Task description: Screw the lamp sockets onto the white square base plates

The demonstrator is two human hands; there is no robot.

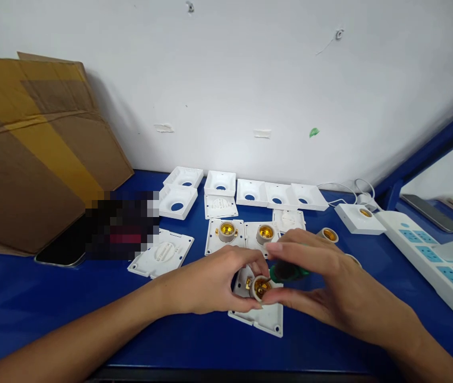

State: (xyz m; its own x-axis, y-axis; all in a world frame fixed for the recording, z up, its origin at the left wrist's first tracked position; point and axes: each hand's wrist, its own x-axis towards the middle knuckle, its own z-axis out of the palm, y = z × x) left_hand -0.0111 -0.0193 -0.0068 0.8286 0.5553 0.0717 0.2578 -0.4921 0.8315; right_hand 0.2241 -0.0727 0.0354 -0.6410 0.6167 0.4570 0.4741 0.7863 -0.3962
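Note:
A round lamp socket with a brass inside sits on a white square base plate near the front of the table. My left hand is closed on that socket, thumb at its near side and fingers behind it. In my right hand is a screwdriver with a green and black handle. Its shaft points down into the socket, and my right thumb touches the socket's rim. The screwdriver's tip is hard to make out inside. Just behind my hands, two more sockets sit on white plates.
Several white square covers with round holes line the wall. Loose base plates lie nearer. At left are a large cardboard box and a blurred dark item. At right are a fitted lamp holder and a power strip.

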